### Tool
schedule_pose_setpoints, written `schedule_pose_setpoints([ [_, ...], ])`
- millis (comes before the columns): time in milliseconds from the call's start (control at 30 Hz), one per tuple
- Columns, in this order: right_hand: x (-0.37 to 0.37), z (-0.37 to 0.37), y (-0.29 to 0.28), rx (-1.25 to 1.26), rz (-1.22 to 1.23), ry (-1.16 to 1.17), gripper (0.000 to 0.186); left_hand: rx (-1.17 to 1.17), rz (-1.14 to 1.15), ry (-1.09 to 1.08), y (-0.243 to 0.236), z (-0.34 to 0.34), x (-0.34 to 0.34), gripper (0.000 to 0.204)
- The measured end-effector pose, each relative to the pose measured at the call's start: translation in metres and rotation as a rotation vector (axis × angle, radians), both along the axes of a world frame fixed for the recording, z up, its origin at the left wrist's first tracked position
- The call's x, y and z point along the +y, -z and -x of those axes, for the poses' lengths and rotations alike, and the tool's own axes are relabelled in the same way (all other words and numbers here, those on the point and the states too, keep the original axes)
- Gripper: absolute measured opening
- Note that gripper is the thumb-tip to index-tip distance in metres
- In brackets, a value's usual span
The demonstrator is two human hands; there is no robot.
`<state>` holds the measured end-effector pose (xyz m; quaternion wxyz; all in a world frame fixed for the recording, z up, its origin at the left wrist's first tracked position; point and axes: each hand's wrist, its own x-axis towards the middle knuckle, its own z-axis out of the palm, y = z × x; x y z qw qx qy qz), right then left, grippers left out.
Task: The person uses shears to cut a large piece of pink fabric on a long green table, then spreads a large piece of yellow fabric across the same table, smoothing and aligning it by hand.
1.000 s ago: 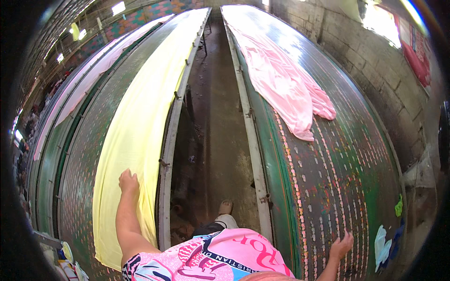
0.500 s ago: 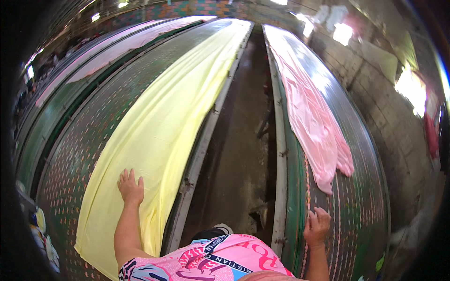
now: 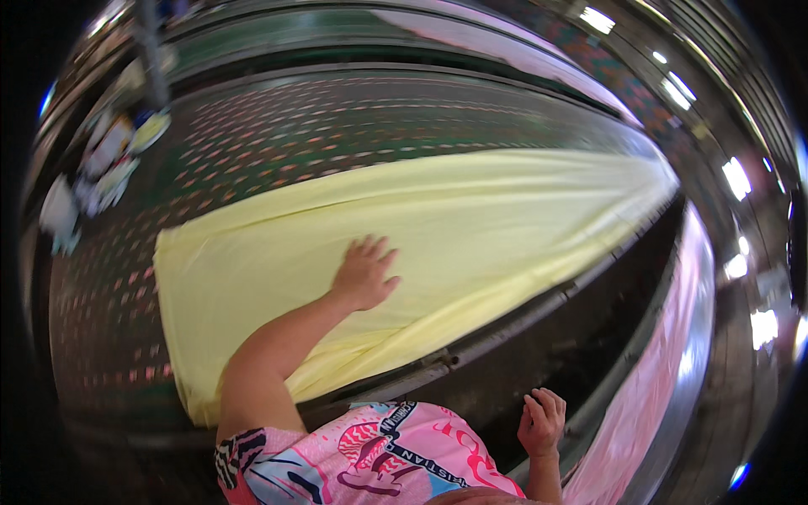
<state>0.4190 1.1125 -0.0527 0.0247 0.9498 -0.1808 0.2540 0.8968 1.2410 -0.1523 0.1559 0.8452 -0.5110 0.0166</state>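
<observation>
A long sheet of pale yellow cloth (image 3: 278, 252) lies along a dark table with rows of small coloured marks. My left hand (image 3: 366, 273) rests palm down on the cloth near its middle, fingers spread, gripping nothing. Beside my body, over the dark gap at the right, my right hand (image 3: 541, 421) hangs in the air with its fingers loosely curled in and nothing visible in them. Folds gather along the cloth's near edge, by the table's metal rail (image 3: 446, 360).
Pink cloth (image 3: 627, 421) lies on another long table to the right, across a narrow walkway (image 3: 547, 345). Crumpled cloths (image 3: 109, 168) lie at the far left near a grey post (image 3: 151, 59). More pink cloth (image 3: 480, 42) covers a table farther back.
My view has swung left, so the yellow cloth now runs crosswise. My left hand stays spread on it. My right hand is now over the walkway instead of the right-hand table.
</observation>
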Motion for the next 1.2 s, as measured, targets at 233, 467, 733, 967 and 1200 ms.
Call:
schedule_pose_setpoints([
  [233,-0.068,-0.088,0.008,0.012,-0.037,-0.466,0.020,-0.043,0.032,-0.032,-0.008,0.007,0.002,0.063],
  [467,-0.110,-0.140,0.003,0.003,-0.045,-0.836,0.019,-0.037,0.132,-0.086,0.013,0.008,-0.002,0.049],
  [733,-0.158,-0.140,0.017,-0.101,-0.148,-0.953,0.022,0.069,0.297,-0.258,0.007,0.038,0.113,0.025],
  [967,-0.129,-0.192,0.020,-0.137,-0.267,-1.024,0.029,-0.077,0.072,-0.656,-0.020,0.100,0.305,0.026],
  [1200,-0.055,-0.231,0.017,-0.164,-0.226,-1.247,0.033,0.341,-0.219,-0.709,-0.042,0.090,0.341,0.026],
])
